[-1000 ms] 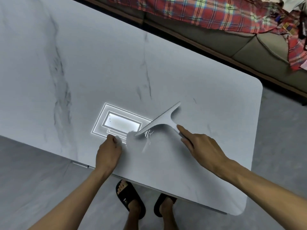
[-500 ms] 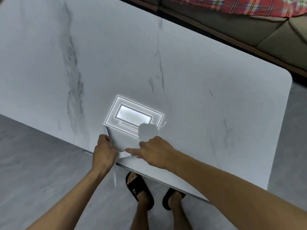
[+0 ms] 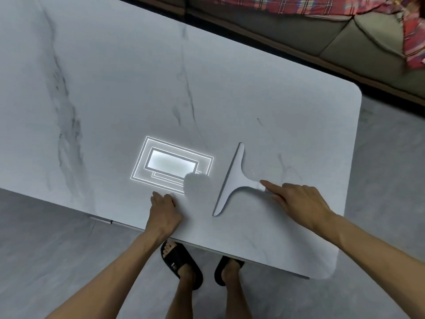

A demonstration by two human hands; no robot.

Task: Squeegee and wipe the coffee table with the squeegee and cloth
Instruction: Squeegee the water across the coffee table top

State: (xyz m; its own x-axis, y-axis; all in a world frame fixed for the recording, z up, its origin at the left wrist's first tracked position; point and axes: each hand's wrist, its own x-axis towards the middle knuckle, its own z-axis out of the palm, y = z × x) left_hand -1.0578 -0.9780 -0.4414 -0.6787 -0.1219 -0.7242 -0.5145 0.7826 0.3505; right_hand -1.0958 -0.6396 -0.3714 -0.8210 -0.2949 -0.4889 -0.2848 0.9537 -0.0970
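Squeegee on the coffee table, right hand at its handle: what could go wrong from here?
1. The right hand touches only the handle end of the squeegee; the grip looks loose, so it could slip mid-stroke.
2. The left hand sits at the near edge of the table; the pale cloth beside it might be pushed off.

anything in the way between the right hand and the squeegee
Nothing visible. The right hand is already on the handle end of the squeegee, which lies flat on the coffee table. The left hand rests beside it at the near edge, apart from the blade.
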